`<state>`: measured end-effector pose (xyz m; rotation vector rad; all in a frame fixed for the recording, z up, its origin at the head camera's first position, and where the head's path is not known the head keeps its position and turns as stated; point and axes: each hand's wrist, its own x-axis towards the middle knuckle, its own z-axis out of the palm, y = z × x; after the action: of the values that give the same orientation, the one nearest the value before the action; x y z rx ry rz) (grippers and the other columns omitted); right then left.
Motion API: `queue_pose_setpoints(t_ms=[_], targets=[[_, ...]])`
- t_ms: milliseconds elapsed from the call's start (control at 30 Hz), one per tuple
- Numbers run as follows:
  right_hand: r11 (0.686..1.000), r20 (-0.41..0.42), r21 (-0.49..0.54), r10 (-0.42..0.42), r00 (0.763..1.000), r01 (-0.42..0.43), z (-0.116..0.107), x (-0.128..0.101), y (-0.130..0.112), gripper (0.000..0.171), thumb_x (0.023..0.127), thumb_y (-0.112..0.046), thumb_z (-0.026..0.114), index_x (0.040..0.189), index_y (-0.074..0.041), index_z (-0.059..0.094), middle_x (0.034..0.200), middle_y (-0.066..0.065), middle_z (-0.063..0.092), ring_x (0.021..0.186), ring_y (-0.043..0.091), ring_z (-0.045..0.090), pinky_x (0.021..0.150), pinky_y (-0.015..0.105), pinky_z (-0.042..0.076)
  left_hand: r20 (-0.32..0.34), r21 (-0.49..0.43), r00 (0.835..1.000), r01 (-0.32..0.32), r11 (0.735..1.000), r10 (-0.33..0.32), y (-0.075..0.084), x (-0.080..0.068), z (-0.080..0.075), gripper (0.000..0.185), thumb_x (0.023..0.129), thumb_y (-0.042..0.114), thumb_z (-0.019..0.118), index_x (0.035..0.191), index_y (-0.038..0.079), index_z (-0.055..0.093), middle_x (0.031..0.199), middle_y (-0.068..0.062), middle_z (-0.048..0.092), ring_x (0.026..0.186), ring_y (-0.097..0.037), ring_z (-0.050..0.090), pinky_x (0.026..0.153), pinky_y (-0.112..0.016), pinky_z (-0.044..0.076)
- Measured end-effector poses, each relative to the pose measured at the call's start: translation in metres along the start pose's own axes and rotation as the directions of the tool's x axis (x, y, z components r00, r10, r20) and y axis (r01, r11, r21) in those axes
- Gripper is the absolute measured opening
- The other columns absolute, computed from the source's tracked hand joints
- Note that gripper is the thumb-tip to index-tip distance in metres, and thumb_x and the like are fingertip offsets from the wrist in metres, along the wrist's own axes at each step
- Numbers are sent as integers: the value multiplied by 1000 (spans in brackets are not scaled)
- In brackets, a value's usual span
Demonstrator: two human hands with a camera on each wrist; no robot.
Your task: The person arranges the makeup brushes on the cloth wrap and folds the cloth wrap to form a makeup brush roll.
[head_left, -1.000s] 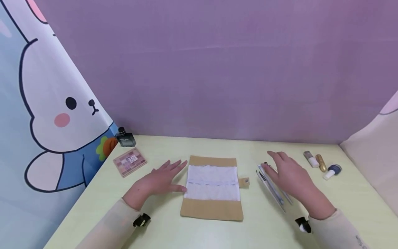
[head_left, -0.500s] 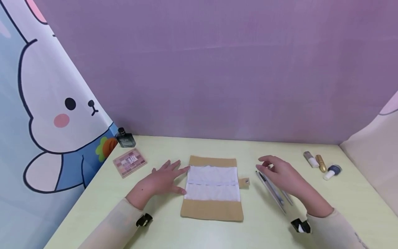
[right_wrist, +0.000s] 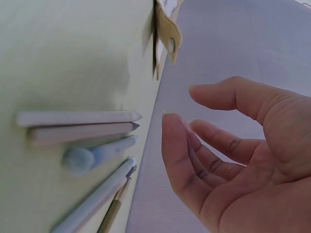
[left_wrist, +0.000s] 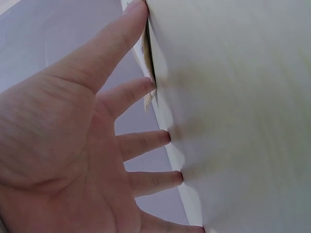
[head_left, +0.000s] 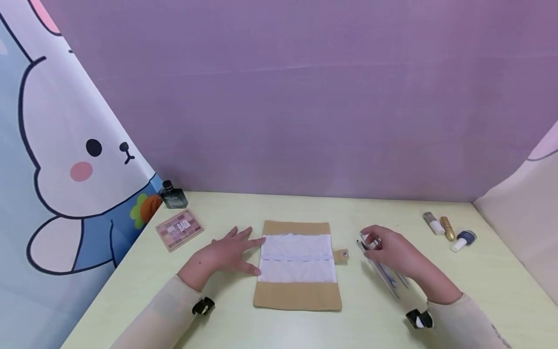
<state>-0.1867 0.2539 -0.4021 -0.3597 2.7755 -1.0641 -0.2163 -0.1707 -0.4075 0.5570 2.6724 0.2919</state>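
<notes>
Head view shows the work barely begun: the brush roll lies unrolled and flat on the counter between the two hands, its white pocket strip seemingly empty, and the brushes lie loose in a bunch under the right hand. That hand hovers with fingers loosely curled above the brush ends; the right wrist view shows it gripping nothing. The left hand lies flat with fingers spread, fingertips touching the roll's near edge. By my reading, every brush is yet to go in.

Count: one roll; about five brushes in the right wrist view; three small bottles beyond the right hand; one eyeshadow palette and one dark bottle beyond the left.
</notes>
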Motion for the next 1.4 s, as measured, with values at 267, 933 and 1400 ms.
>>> queue_pose_setpoints(t_ms=[267, 933, 1400], targets=[[999, 32, 34, 27, 999, -28, 3, 0, 6, 52, 94, -5, 75, 140, 8, 57, 112, 15, 68, 89, 18, 61, 66, 24, 53, 6, 3, 1000, 2, 1000, -2, 0, 0, -1, 94, 85, 64, 81, 165, 33, 42, 180, -18, 21, 163, -59, 15, 104, -99, 21], [994, 27, -69, 85, 996, -83, 15, 8, 7, 48, 87, 8, 69, 134, 10, 60, 107, 14, 69, 88, 19, 60, 67, 27, 52, 7, -15, 1000, 1, 1000, -1, -5, 2, 3, 93, 86, 66, 80, 165, 36, 41, 181, -16, 17, 164, -57, 11, 107, -98, 17], [981, 42, -179, 85, 995, -77, 23, 12, -1, 26, 89, 6, 70, 114, 5, 68, 90, 6, 60, 82, 19, 52, 70, 31, 46, -1, 2, 1000, -6, 1000, 6, -6, 1, 3, 93, 86, 68, 78, 165, 37, 40, 181, -16, 17, 164, -57, 12, 106, -99, 17]])
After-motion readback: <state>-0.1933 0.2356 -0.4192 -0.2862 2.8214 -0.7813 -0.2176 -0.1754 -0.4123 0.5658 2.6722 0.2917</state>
